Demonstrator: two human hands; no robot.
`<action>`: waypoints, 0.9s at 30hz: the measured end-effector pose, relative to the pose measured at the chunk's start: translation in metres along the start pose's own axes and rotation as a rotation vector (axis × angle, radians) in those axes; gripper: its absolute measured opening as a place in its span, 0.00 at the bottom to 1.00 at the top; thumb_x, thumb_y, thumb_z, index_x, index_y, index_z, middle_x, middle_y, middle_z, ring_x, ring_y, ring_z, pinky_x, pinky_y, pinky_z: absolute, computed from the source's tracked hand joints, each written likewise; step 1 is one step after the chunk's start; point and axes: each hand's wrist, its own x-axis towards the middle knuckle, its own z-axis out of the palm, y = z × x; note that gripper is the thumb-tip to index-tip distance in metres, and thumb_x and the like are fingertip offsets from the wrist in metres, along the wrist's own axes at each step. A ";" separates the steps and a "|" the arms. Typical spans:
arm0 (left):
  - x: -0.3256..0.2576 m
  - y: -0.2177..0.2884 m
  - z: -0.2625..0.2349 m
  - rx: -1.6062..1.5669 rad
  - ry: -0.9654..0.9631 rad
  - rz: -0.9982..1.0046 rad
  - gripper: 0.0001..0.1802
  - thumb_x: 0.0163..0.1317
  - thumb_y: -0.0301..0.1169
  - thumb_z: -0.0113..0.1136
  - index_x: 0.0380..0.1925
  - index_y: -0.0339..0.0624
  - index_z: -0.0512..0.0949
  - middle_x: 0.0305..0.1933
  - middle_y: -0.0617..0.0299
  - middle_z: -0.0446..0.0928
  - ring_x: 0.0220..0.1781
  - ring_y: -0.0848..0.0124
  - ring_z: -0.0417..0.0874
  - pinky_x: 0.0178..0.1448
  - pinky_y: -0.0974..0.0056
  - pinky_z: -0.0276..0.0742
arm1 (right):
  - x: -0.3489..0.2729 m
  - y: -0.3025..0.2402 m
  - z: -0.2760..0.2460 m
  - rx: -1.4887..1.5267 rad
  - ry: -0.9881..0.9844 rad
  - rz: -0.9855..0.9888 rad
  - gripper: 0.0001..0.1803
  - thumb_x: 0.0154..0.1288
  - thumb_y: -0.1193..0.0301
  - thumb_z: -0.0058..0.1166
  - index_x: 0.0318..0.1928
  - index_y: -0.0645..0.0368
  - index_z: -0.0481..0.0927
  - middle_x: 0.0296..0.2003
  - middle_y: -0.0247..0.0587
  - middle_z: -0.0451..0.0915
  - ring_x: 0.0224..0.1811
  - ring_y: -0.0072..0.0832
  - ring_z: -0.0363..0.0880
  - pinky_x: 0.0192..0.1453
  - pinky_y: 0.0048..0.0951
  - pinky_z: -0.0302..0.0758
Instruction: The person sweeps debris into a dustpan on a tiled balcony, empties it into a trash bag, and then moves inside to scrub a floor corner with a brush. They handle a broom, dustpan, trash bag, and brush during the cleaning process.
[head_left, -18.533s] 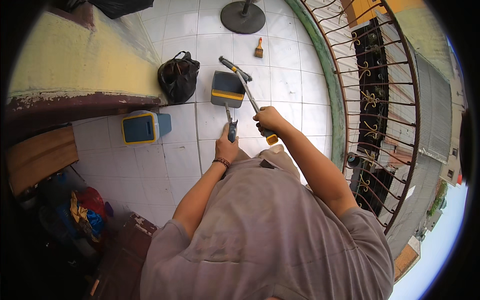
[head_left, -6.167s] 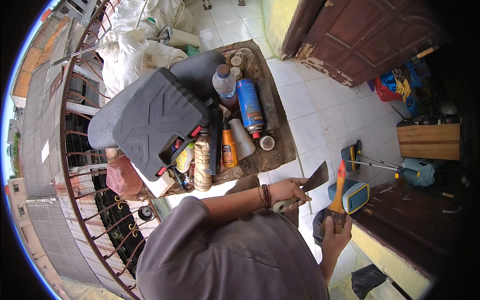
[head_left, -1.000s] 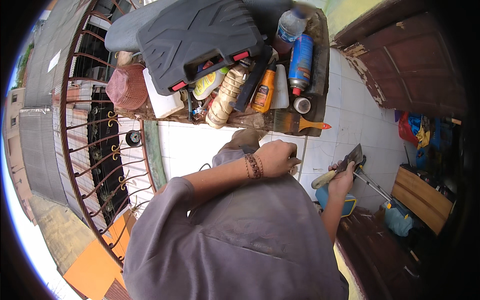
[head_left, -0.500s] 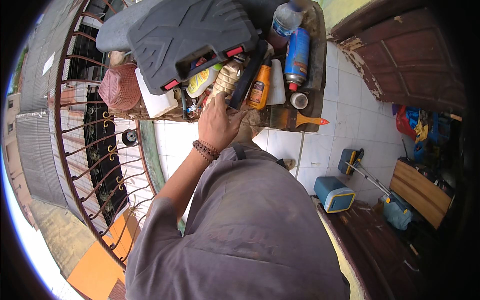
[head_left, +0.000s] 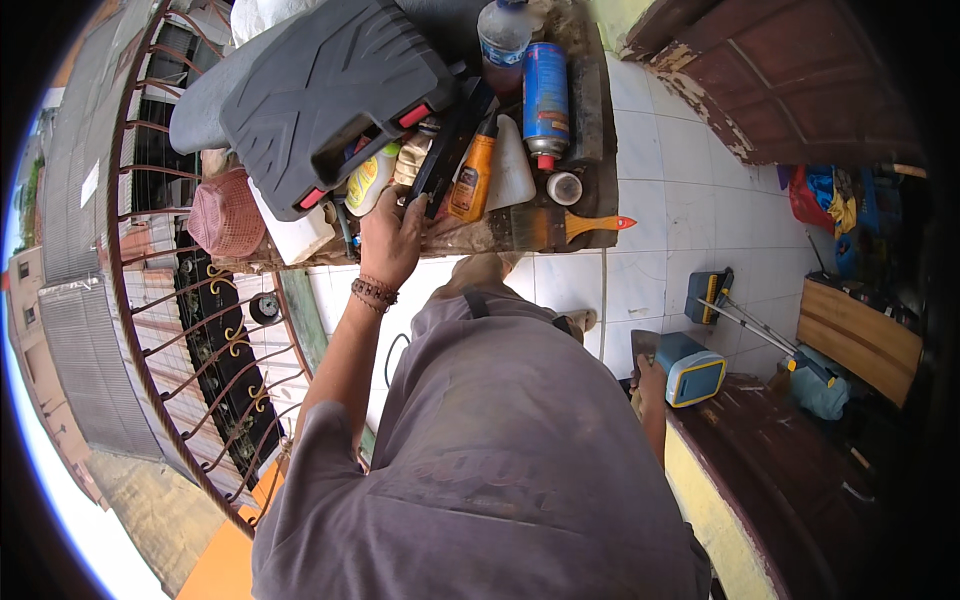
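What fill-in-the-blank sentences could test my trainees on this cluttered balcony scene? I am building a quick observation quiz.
1. The person's left hand reaches into the clutter just below the big dark grey plastic ____ with red latches.
2. The flat paintbrush at the front edge of the wooden board has an ____ handle.
3. The blue spray can lies beside a clear plastic ____ with a blue label.
4. The left wrist wears a beaded ____.

Missing words: case; orange; bottle; bracelet
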 end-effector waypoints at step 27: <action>-0.007 0.004 0.026 -0.161 0.060 -0.056 0.23 0.60 0.40 0.66 0.44 0.31 0.74 0.28 0.52 0.83 0.26 0.70 0.84 0.34 0.66 0.78 | -0.011 0.019 0.027 -0.130 -0.048 0.010 0.15 0.66 0.63 0.55 0.35 0.65 0.75 0.18 0.38 0.74 0.12 0.25 0.71 0.14 0.30 0.67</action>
